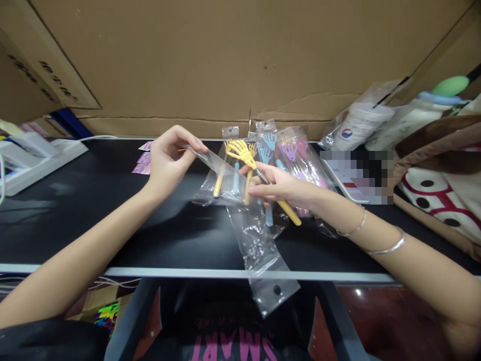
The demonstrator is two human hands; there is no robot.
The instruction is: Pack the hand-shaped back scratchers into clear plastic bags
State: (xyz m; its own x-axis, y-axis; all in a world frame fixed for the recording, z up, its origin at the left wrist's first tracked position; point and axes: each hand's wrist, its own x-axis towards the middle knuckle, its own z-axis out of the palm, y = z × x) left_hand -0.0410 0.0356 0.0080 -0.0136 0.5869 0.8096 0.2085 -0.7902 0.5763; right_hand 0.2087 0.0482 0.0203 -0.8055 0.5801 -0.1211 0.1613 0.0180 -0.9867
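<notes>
My left hand [171, 158] pinches the edge of a clear plastic sleeve [215, 163] between thumb and fingers, raised above the table. In my right hand [281, 185] is a yellow hand-shaped back scratcher [242, 152], gripped at its metal shaft, claw pointing up and left. Behind and beneath it lie several bagged back scratchers: yellow and blue ones [269, 141], then a purple one [289, 150] and pink ones further right. A clear bag with a hang hole [259, 245] stretches down over the table's front edge. Whether it joins the pinched sleeve I cannot tell.
Cardboard [210, 65] walls the back of the black table [86, 215]. Purple stickers [143, 163] lie left of centre, a white power strip [48, 160] at far left. On the right stand a bagged cup [363, 125], a phone-like device [347, 178] and a bag [443, 190].
</notes>
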